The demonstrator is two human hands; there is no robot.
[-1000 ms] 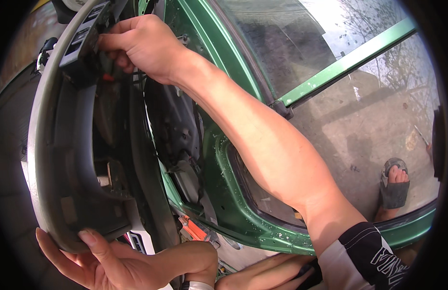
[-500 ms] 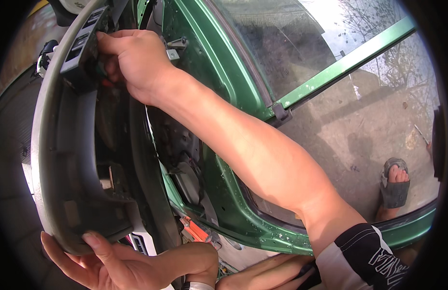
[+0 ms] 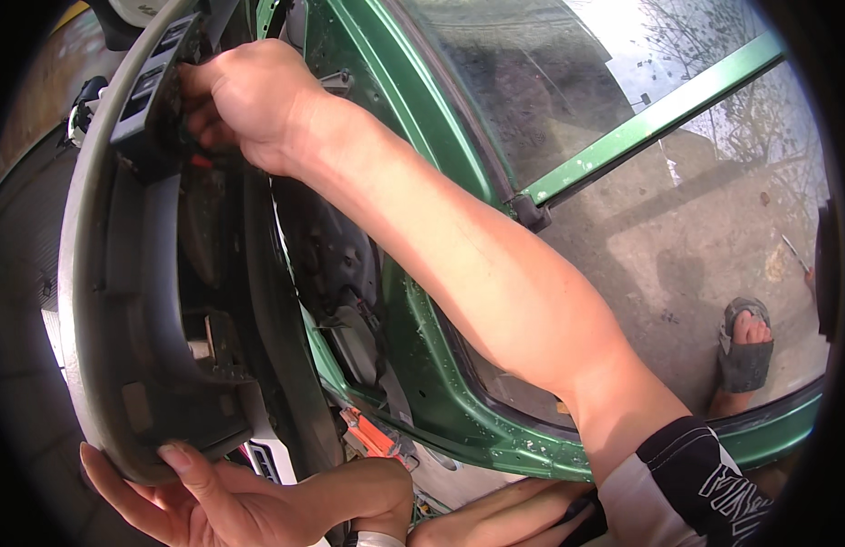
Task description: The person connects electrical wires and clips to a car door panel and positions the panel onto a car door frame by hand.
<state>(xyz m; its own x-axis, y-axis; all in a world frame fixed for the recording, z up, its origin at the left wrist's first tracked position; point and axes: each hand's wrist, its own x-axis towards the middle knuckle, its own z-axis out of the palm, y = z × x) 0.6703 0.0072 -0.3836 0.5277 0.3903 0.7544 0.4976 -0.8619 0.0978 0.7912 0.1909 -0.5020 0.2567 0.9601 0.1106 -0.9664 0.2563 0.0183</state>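
A car door trim panel (image 3: 80, 264), dark inside with a pale grey edge, stands on end at the left. My left hand (image 3: 199, 497) grips its near end, with the thumb on top and the fingers curled around the edge. In the panel's upper part sits a black window switch panel (image 3: 149, 105). My right hand (image 3: 249, 100) is closed at the right side of this switch panel, fingers bent against it. Its fingertips are partly hidden in shadow. Right of the trim panel is a green car door (image 3: 431, 351), with its inner metal exposed.
The door's window glass (image 3: 532, 100) and green frame bar (image 3: 659, 118) fill the upper right. Through the window opening show concrete ground and a sandaled foot (image 3: 747, 351). An orange tool or case (image 3: 372, 436) lies below the door, near my left wrist.
My right wrist has risen slightly and turned, and its fingers are tucked further down beside the switch panel. My left hand and the trim panel have barely moved.
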